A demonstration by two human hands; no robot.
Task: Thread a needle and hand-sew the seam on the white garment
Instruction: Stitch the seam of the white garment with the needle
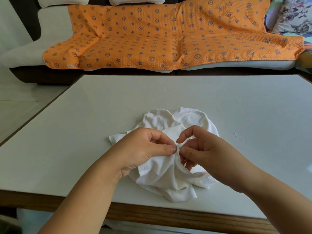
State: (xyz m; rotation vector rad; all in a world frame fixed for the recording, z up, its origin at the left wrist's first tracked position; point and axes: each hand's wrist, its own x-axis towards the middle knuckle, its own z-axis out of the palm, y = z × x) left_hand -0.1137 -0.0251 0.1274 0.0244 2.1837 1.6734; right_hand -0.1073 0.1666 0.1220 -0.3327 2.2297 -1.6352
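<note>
Garment (168, 173): bunched, near centre of tabletop (84, 132). Your left hand (143, 147): thumb and forefinger pinch its fold, needle (174, 144) at thumb tip. Your right hand (202, 149): fingers curled, pinching same fold.

No words, numbers or brand names can be read anywhere. The orange quilt (168, 39) on the sofa (22, 53) carries only a printed pattern of purple stars and ringed, wheel-like marks, not letters. A small white tag (69, 66) sits at its front left hem, too small to read.
</note>
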